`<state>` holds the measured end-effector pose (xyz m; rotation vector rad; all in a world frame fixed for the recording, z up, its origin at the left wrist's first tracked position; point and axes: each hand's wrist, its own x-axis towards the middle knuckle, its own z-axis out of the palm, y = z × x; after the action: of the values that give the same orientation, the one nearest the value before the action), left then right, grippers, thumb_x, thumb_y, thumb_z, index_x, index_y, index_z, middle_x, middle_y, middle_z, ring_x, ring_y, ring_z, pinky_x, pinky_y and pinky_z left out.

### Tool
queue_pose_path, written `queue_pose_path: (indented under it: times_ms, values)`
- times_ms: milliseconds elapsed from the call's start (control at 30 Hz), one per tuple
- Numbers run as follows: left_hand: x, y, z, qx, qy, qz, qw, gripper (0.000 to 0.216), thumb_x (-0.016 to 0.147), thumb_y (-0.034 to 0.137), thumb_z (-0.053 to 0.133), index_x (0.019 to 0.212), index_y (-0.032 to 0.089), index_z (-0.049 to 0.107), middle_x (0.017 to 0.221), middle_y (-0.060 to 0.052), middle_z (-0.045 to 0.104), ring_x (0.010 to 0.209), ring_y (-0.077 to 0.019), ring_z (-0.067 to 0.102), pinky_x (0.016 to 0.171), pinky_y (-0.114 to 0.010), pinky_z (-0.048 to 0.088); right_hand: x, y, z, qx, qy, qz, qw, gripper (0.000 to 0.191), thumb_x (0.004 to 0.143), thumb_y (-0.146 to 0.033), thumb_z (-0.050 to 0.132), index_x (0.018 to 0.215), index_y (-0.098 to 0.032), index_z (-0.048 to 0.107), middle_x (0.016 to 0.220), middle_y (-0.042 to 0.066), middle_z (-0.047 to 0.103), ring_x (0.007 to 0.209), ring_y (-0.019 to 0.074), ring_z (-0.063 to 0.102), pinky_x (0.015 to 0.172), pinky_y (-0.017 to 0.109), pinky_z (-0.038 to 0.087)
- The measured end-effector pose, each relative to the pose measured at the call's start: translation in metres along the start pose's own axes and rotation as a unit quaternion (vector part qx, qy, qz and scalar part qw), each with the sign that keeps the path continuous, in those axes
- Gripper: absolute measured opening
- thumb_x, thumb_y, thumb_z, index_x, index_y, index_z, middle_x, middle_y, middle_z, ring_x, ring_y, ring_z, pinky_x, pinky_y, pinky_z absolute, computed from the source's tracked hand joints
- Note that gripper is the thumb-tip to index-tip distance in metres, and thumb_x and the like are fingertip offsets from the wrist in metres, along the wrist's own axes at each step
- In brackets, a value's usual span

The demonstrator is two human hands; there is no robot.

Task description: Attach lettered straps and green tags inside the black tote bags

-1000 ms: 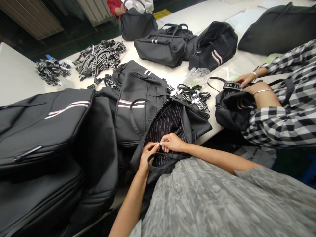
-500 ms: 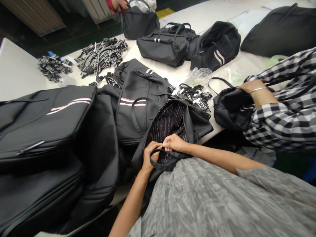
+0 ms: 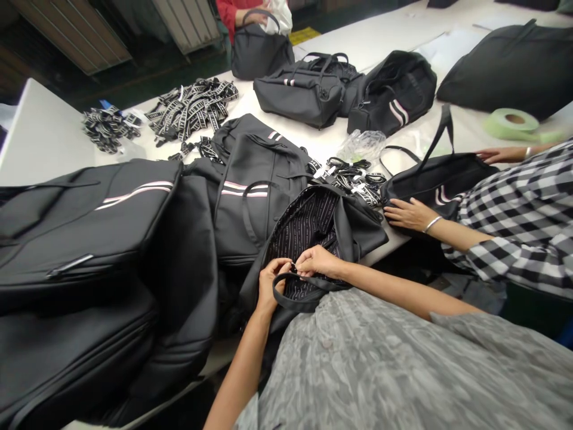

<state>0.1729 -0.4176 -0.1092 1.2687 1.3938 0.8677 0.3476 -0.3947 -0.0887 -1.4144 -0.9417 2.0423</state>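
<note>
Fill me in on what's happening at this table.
The person's left hand and right hand are close together at the mouth of an open black carry bag; the dark bit between them is too small to identify. To their right, a co-worker in a checked shirt has a hand on another black bag.

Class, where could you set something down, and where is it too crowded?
White tabletop shows beyond the far striped bags and in a strip between them and the near striped bags. Crowded: around the open bag, with strap bundles beyond and left hand and right hand at its mouth.
</note>
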Motion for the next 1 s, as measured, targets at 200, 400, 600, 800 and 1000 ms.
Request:
queue_pose_path:
  times_ms: [200, 400, 600, 800, 1000]
  values:
    - [0.003, -0.002, 0.0, -0.001, 0.014, -0.001, 1.0, 0.021, 0.08, 0.033, 0.062, 0.091, 0.017, 0.069, 0.081, -0.005, 0.067, 0.075, -0.0175, 0.062, 0.069, -0.026, 0.048, 0.001, 0.001, 0.002, -0.036, -0.004, -0.03, 0.999, 0.007, 0.073, -0.007, 0.063, 0.067, -0.011, 0.062, 0.055, 0.001, 0.065, 0.048, 0.0077, 0.058, 0.048, 0.016, 0.047]
    - [-0.003, 0.008, -0.001, -0.072, 0.007, -0.003, 0.997, 0.027, 0.08, 0.038, 0.062, 0.096, 0.017, 0.067, 0.079, -0.003, 0.065, 0.071, -0.0146, 0.06, 0.066, -0.024, 0.047, -0.002, -0.007, -0.012, -0.146, 0.08, -0.113, 0.98, 0.007, 0.081, -0.014, 0.057, 0.079, -0.014, 0.063, 0.074, 0.004, 0.069, 0.065, 0.0131, 0.064, 0.063, 0.026, 0.052]
    - [-0.013, 0.024, -0.005, 0.057, 0.05, 0.071, 0.995, 0.021, 0.087, 0.031, 0.054, 0.097, 0.018, 0.066, 0.092, -0.005, 0.067, 0.087, -0.0182, 0.063, 0.083, -0.03, 0.047, -0.014, -0.013, -0.021, -0.563, 0.176, -0.225, 0.775, 0.02, 0.085, -0.013, 0.049, 0.09, -0.017, 0.068, 0.1, 0.007, 0.067, 0.098, 0.0209, 0.057, 0.089, 0.033, 0.043]
    - [-0.013, 0.023, -0.011, 0.15, -0.012, 0.105, 0.983, 0.02, 0.086, 0.024, 0.05, 0.097, 0.018, 0.065, 0.1, -0.007, 0.064, 0.095, -0.0198, 0.061, 0.088, -0.032, 0.047, -0.033, -0.022, -0.03, -0.714, 0.143, -0.124, 0.674, 0.028, 0.078, -0.007, 0.049, 0.1, -0.011, 0.065, 0.105, 0.015, 0.063, 0.101, 0.0272, 0.054, 0.091, 0.037, 0.038]
    - [-0.021, 0.041, -0.001, 0.142, -0.191, 0.095, 0.967, 0.019, 0.087, 0.028, 0.051, 0.088, 0.019, 0.068, 0.091, -0.004, 0.068, 0.088, -0.0181, 0.063, 0.08, -0.027, 0.047, -0.043, -0.054, -0.069, -0.769, 0.144, -0.054, 0.621, 0.02, 0.08, -0.012, 0.052, 0.09, -0.006, 0.068, 0.099, 0.018, 0.064, 0.098, 0.027, 0.056, 0.093, 0.033, 0.038]
